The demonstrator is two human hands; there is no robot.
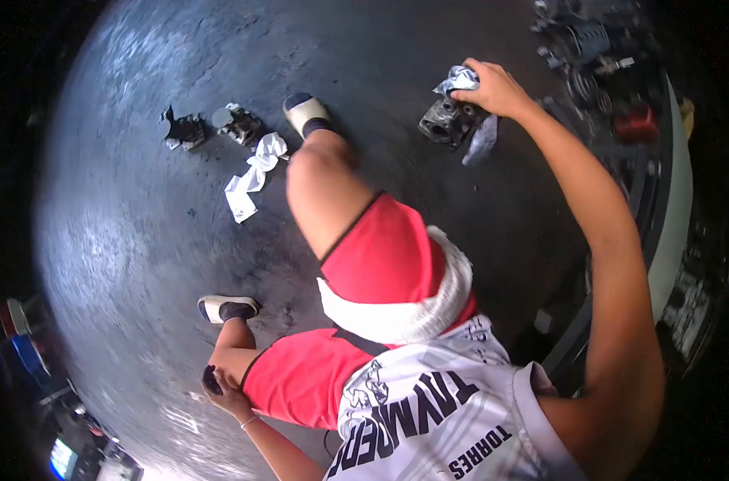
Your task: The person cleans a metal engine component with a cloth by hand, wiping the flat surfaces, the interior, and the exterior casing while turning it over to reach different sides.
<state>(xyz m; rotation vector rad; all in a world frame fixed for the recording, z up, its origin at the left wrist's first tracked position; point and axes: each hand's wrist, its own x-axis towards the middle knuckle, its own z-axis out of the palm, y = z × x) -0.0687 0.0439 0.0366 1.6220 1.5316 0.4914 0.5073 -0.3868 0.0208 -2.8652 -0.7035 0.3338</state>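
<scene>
My right hand is closed on a crumpled whitish-grey rag, its fingers at the top of a dark metal engine part with round openings. A greyer length of cloth hangs beside that part, below the hand. Beside my left knee, my left hand is closed around a small black object; its kind cannot be made out. A thin bracelet circles the left wrist.
Two metal parts lie on the dark floor ahead, with a twisted white cloth strip near them. Assorted machine parts and a red item crowd the upper right. A bright screen shows at lower left.
</scene>
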